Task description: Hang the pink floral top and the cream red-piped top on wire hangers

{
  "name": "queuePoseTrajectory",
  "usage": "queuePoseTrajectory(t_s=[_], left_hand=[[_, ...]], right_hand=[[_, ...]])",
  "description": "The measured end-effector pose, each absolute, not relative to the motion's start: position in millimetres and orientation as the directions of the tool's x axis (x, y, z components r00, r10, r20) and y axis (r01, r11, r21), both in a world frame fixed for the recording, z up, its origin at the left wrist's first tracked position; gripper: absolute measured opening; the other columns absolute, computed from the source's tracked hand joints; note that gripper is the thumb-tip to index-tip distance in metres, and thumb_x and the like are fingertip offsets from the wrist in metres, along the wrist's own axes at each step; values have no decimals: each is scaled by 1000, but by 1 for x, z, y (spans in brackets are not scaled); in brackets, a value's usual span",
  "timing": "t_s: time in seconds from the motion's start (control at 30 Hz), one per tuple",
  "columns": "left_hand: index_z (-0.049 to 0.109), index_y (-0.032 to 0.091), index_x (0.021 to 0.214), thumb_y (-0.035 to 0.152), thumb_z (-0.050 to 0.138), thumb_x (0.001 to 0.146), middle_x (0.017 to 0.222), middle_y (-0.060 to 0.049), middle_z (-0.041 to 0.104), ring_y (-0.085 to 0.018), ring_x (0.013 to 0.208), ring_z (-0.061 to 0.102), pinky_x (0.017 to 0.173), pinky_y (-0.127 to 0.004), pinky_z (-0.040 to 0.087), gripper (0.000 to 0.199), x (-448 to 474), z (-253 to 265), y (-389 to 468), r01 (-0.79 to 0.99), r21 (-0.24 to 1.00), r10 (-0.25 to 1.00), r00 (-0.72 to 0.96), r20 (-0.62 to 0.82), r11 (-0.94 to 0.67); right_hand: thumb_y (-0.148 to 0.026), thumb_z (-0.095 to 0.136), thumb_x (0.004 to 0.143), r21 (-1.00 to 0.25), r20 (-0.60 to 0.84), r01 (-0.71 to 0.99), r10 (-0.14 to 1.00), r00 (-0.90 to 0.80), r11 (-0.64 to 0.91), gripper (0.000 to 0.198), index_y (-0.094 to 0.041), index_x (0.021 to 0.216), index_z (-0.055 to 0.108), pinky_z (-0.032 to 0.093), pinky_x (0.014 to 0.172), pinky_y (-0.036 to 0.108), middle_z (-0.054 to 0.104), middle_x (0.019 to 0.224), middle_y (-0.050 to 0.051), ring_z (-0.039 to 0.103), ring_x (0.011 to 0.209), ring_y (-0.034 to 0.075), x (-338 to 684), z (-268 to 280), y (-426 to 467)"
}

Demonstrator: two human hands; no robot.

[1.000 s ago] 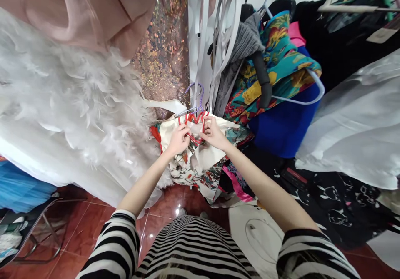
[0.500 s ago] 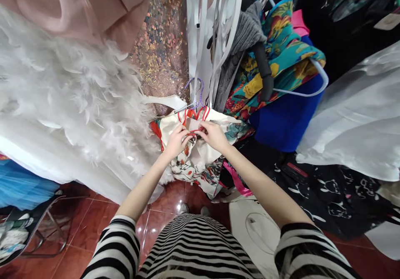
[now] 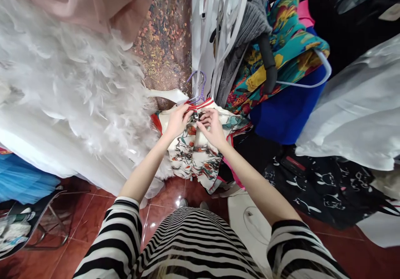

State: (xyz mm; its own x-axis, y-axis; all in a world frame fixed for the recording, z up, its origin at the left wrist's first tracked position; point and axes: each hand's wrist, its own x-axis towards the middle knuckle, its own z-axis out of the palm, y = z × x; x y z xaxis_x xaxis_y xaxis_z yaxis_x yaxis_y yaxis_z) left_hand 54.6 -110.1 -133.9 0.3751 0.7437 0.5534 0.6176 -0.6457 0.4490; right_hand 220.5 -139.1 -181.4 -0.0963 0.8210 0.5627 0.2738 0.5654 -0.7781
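Observation:
A cream garment (image 3: 203, 158) with a floral print and red-striped neck trim hangs in front of me. Its two front edges lie side by side below the collar. My left hand (image 3: 177, 121) is closed on the left side of the neckline, fingertips at the red trim. On the other side, my right hand (image 3: 213, 128) holds the neckline with curled fingers, its thumb by the front edge. Between my fingertips shows a small white piece too small to name. A purple hanger (image 3: 202, 88) rises behind the collar.
At left hangs a white feathered dress (image 3: 78, 79), with a white hanger (image 3: 168, 95) near the garment. A sequined dress (image 3: 165, 41) is behind. At right hang a teal floral garment (image 3: 287, 25) and blue cloth (image 3: 281, 116). A metal-legged chair (image 3: 51, 220) stands lower left.
My hands have moved slightly up along the neckline. The front edges, earlier parted to show the pale inside, now lie together, with the printed front in view.

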Motion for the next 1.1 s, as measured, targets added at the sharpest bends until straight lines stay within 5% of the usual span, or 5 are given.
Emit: queuePoseTrajectory(t_s=[0.27,0.6,0.77,0.9,1.1], left_hand=[[59,19,79,39,56,95,82,-2,59,-17,79,57,74,-30,50,27,70,-130,-95,495,554,740,378,556,-670],[58,20,111,24,46,95,114,-11,56,-22,105,60,84,-33,53,20,59,-213,-162,663,459,677,100,729,-592],[62,22,114,21,52,93,101,-8,61,-22,93,65,74,-31,54,24,63,-227,-173,780,258,813,491,313,-570],[59,18,123,18,44,96,110,-13,63,-24,98,66,73,-30,53,31,63,-214,-172,905,87,909,411,75,-416],[51,19,134,38,44,100,119,-15,62,-25,99,68,75,-31,54,41,54,-202,-165,941,71,944,330,10,-330]], right_hand=[[-27,54,88,-764,566,393,824,27,512,45,-23,130,37,55,73,41,62,96,6,62,74,21,206,-186,-124],[-17,49,81,-751,538,447,843,-13,487,40,-24,120,45,48,66,35,54,77,-2,54,65,19,204,-179,-114],[-19,47,81,-695,523,594,852,32,405,45,-24,126,42,46,68,38,58,75,1,55,65,23,199,-173,-117],[-20,45,80,-664,456,682,889,46,305,51,-22,131,40,44,68,38,59,72,1,57,66,26,192,-167,-125],[-20,47,81,-693,470,642,881,56,328,49,-24,129,42,48,70,40,60,73,1,57,66,26,188,-170,-123]])
